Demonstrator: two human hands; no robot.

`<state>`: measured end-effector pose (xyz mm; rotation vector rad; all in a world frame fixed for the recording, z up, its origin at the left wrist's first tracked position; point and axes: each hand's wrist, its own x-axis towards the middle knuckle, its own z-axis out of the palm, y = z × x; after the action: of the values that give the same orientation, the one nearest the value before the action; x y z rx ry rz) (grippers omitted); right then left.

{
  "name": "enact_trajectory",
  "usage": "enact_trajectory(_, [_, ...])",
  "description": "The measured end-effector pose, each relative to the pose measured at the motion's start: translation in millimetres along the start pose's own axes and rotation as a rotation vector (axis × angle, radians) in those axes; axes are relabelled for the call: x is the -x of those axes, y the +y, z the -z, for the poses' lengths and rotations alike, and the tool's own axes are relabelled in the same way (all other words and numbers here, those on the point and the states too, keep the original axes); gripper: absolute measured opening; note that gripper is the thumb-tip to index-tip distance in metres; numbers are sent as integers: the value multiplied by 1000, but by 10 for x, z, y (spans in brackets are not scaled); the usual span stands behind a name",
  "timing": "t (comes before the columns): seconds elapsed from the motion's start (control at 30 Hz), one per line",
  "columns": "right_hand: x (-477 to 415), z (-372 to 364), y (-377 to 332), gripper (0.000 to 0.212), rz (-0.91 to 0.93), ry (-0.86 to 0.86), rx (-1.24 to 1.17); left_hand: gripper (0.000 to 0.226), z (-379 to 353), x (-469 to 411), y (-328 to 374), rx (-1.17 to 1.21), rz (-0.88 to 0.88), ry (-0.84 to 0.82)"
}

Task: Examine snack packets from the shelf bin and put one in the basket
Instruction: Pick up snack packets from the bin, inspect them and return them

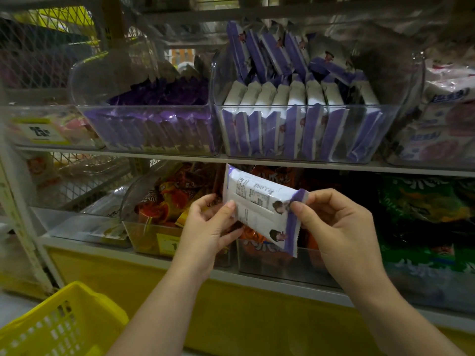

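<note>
Both hands, left hand [213, 227] and right hand [334, 227], pinch one purple-and-white snack packet [262, 209] mid-examination, the yellow basket [59, 322] at seven o'clock awaiting it.

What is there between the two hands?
The packet, which the left hand and the right hand both pinch, in the head view.

The packet [259, 199] is thin plastic film, smooth with a soft sheen, its end seal crimped and saw-toothed. The bin [308, 106] is clear hard plastic, glossy, catching light along its rim. The basket [84, 299] is yellow moulded plastic, slotted and slightly shiny. The shelf [282, 161] edge looks like grey painted metal, matt. The mesh [33, 52] is painted wire.
</note>
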<state>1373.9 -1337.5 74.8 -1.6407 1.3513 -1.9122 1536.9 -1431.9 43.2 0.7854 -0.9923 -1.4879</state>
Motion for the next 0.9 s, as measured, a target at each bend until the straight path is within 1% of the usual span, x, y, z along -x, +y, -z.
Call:
enact_trajectory(0.07, [17, -44, -7, 9, 32, 36, 18, 32, -51, 28, -6, -116, 20, 25])
enact_trajectory(0.1, [25, -65, -8, 8, 49, 48, 25, 35, -77, 46, 0, -129, 45, -6])
enact_trajectory(0.17, [41, -106, -6, 6, 74, 47, 46, 44, -132, 90, 24, -78, 118, -119])
enact_trajectory(0.23, [50, -142, -3, 8, 73, 27, 68, 58, -166, 132, 50, -2, 183, -222])
enact_trajectory(0.33, [52, -174, -12, 7, 59, -5, 69, 95, -171, 167, 55, 62, 233, -340])
enact_trajectory(0.37, [56, -183, -15, 6, 57, -16, 71, 100, -170, 173, 58, 65, 235, -363])
enact_trajectory(0.43, [76, -201, -14, 9, 38, -34, 65, 97, -164, 169, 67, 56, 228, -365])
enact_trajectory(0.6, [94, -223, -1, 14, -51, -54, -54, 73, -143, 148, 72, 42, 205, -281])
enact_trajectory(0.67, [84, -212, 0, 13, -82, -54, -106, 71, -131, 143, 70, 73, 221, -260])
enact_trajectory(0.77, [76, -179, 10, 11, -153, -38, -196, 73, -119, 152, 73, 146, 275, -262])
enact_trajectory(0.9, [72, -135, 30, 10, -207, -49, -259, 51, -85, 135, 29, 255, 340, -280])
